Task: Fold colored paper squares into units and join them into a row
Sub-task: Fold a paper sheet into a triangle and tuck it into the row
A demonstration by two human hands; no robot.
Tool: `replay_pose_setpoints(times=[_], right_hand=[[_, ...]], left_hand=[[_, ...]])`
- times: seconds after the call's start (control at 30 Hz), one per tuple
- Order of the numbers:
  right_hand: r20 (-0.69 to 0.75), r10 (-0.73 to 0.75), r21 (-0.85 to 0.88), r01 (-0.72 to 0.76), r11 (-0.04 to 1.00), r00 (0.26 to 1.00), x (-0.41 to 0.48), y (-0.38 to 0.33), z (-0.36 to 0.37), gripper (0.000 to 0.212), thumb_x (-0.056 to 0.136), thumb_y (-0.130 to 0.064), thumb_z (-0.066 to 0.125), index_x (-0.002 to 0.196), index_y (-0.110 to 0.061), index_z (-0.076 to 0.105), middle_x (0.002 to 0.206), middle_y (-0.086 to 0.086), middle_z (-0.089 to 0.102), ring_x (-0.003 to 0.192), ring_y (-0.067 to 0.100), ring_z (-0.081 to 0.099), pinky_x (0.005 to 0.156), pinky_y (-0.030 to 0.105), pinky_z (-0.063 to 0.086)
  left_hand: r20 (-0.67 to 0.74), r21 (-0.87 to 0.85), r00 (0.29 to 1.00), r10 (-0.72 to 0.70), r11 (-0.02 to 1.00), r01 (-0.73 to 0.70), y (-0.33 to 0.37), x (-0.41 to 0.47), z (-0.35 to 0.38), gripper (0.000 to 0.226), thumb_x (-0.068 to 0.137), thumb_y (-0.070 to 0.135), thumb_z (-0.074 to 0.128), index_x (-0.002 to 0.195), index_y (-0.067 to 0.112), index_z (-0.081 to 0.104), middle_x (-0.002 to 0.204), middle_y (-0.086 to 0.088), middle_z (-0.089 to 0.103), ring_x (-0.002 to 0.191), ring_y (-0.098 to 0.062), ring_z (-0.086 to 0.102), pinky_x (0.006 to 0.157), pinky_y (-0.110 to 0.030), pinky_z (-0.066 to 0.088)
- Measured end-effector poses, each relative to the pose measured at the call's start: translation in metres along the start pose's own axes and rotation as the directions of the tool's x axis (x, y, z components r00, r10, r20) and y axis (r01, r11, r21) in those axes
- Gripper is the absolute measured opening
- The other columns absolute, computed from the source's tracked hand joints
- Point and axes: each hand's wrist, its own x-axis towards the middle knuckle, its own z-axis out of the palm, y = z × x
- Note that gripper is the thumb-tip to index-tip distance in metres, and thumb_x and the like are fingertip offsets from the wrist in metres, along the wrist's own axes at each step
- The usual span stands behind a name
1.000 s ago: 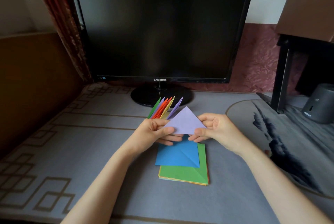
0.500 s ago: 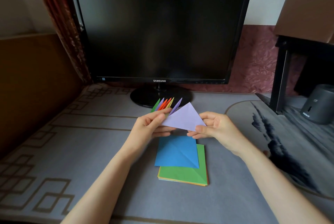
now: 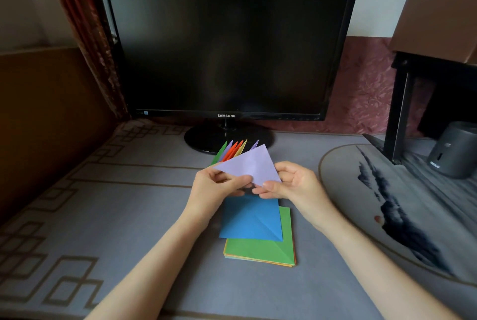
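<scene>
Fingers (image 3: 240, 180) of left hand (image 3: 214, 188): pinching lilac paper triangle (image 3: 250, 165), one, held above table (image 3: 129, 216); right hand (image 3: 296, 183) pinches its lower right corner. Joined row of folded units (image 3: 229, 150): six tips showing, behind triangle. Monitor (image 3: 227, 43): one, marked "SAMSUNG". Blue square (image 3: 250, 219): one, atop paper stack (image 3: 260, 248).
</scene>
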Motion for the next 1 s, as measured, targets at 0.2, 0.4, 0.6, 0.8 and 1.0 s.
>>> replay_pose_setpoints(times=[0.2,0.4,0.6,0.8,1.0], right_hand=[[0.06,0.03,-0.042,-0.028,0.999,0.998,-0.003,-0.002,0.001,0.029,0.08,0.007,0.065,0.104,-0.006,0.059,0.085,0.019,0.072,0.077,0.031,0.072,0.068,0.03,0.058],[0.156,0.049,-0.013,-0.047,0.999,0.987,-0.005,-0.005,-0.004,0.052,0.08,0.013,0.062,0.12,-0.017,0.048,0.094,0.02,0.071,0.087,0.032,0.071,0.073,0.03,0.058],[-0.004,-0.203,-0.189,0.198,0.962,0.979,0.0,-0.002,-0.016,0.041,0.094,-0.002,0.048,0.13,-0.022,0.048,0.11,0.001,0.067,0.087,0.019,0.068,0.067,0.028,0.055],[0.15,-0.324,-0.536,0.352,0.767,0.934,-0.003,-0.002,-0.015,0.044,0.08,0.015,0.058,0.102,-0.021,0.069,0.143,-0.011,0.038,0.123,0.002,0.045,0.096,0.008,0.035],[0.058,-0.28,-0.382,0.281,0.881,0.958,-0.001,0.002,-0.013,0.017,0.075,0.004,0.071,0.082,-0.012,0.073,0.114,-0.004,0.063,0.101,0.003,0.062,0.087,0.013,0.045]], left_hand=[[-0.041,-0.088,0.999,0.029,0.996,-0.033,-0.001,0.002,0.002,0.016,0.077,-0.002,0.072,0.091,-0.002,0.066,0.071,-0.008,0.07,0.068,-0.022,0.07,0.064,-0.025,0.057],[-0.08,-0.06,0.995,0.051,0.997,-0.056,-0.005,0.006,0.0,0.022,0.078,-0.001,0.071,0.098,-0.005,0.064,0.076,-0.016,0.067,0.067,-0.023,0.07,0.067,-0.029,0.059],[-0.056,-0.043,0.998,0.041,0.998,-0.043,-0.002,0.006,-0.005,0.006,0.085,-0.003,0.064,0.084,0.002,0.066,0.069,-0.004,0.065,0.061,-0.014,0.065,0.065,-0.021,0.055],[0.091,0.067,0.996,0.005,0.998,-0.011,-0.001,0.002,-0.002,0.008,0.083,0.001,0.067,0.087,0.007,0.07,0.077,-0.001,0.073,0.068,-0.012,0.067,0.065,-0.02,0.055],[0.135,0.032,0.99,-0.042,0.999,0.038,0.003,0.0,-0.001,0.011,0.083,0.004,0.067,0.093,0.005,0.071,0.086,-0.012,0.074,0.072,-0.017,0.07,0.065,-0.021,0.055]])
